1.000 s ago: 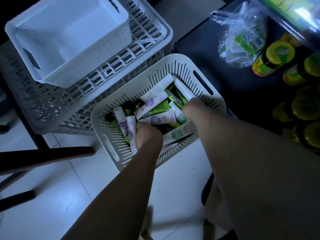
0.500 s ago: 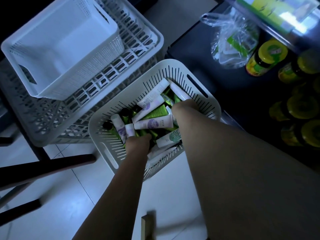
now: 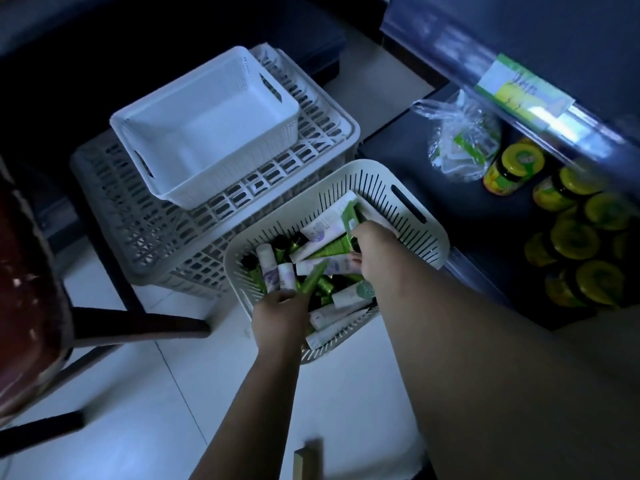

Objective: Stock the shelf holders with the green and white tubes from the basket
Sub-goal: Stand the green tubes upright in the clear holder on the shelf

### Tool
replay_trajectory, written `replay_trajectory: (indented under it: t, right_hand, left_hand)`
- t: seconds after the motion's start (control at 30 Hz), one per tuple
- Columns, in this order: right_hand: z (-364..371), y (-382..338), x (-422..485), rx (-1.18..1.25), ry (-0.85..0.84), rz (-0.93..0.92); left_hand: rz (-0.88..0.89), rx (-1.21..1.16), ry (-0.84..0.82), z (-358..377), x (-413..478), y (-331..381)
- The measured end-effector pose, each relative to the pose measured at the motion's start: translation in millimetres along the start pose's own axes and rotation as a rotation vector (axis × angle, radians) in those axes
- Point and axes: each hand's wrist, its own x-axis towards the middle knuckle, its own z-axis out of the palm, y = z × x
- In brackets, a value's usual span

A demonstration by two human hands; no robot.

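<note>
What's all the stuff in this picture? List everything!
crate: one, grey, on floor
white basket: one, white, on crate
shelf: one, dark, right side
slotted basket: one, cream, between crate and shelf
tubes: many, green and white, in slotted basket
green tube: one, green, over the pile
plastic bag: one, clear, on shelf
jars: several, yellow-green lids, on shelf
shelf label: one, green-yellow, shelf edge
furniture legs: two, dark, left floor
left grip: one, pinching green tube
right grip: one, among tubes, hold unclear
</note>
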Motion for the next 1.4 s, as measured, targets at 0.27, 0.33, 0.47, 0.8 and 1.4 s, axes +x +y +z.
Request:
replay_trajectory:
  t: [0.27,0.33,0.47,0.8,1.4]
  right_hand:
    - [-41,5,-44,0.172,-0.152,-0.009]
    - [-52,-1,-58,0.249,-0.226,-0.067]
    - [-63,-22,-92,0.299,-0.320,-0.235]
    - [-105,-55,-170,0.358,-0.396,-0.625]
    - [-297,-24,-301,0.525,0.178,-1.136]
  left_hand:
    - [0.160,-0.472,-0.067,-7,-30,42]
    - [0.214,-0.557,-0.118,-2,-36,48]
    - [0.254,-0.726,-0.204,8,-56,63]
    - [0.441,-0.772,-0.529,13,-108,137]
    - [0.756,-0.433,-1.101,84,-342,213]
